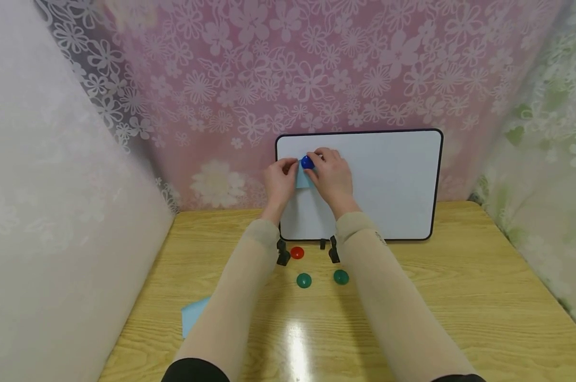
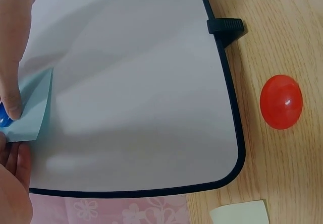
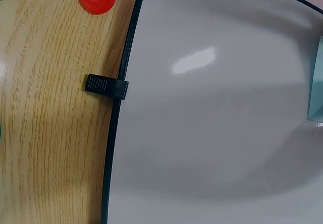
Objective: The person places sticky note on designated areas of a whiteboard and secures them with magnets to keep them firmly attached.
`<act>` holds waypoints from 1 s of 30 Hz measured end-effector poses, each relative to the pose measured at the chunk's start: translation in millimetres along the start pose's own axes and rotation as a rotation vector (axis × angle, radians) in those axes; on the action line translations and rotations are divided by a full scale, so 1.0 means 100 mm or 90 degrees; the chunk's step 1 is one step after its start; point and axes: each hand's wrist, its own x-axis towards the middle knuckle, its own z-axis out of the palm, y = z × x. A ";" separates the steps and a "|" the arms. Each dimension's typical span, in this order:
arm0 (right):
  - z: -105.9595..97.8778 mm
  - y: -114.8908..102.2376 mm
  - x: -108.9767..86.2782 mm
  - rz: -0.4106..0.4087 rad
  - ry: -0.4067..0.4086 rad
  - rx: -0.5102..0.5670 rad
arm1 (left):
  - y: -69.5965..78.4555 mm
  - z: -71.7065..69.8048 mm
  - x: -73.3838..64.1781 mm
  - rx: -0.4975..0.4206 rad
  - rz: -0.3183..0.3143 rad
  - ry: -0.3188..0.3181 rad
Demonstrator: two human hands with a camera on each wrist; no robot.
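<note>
A white board (image 1: 393, 185) with a black rim stands upright at the back of the table. Near its upper left corner, a light blue paper sheet (image 1: 303, 182) lies against it, its lower edge lifting off the surface in the left wrist view. My left hand (image 1: 280, 183) pinches the sheet's left edge between thumb and fingers. At the sheet's top, my right hand (image 1: 334, 178) holds a round blue magnet (image 1: 307, 162) with thumb and fingertips. Only the sheet's edge (image 3: 316, 90) shows in the right wrist view; both hands are outside it.
A red round magnet (image 1: 297, 253) and two green ones, left (image 1: 304, 280) and right (image 1: 341, 277), lie on the wooden table before the board. Black stand feet (image 1: 283, 254) project from its bottom. Another blue sheet (image 1: 192, 317) is partly hidden by the left sleeve.
</note>
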 end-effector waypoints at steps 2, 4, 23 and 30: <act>0.01 0.00 -0.01 0.002 0.003 0.007 | -0.01 -0.01 -0.01 -0.005 0.002 -0.004; 0.03 -0.01 -0.03 0.000 0.015 0.019 | -0.02 -0.03 -0.04 -0.023 -0.002 -0.005; 0.25 -0.14 -0.68 -0.031 0.124 0.250 | -0.25 -0.19 -0.52 -0.145 -0.002 -0.018; 0.30 -0.15 -0.95 -0.027 0.095 0.300 | -0.46 -0.18 -0.78 -0.168 -0.012 -0.065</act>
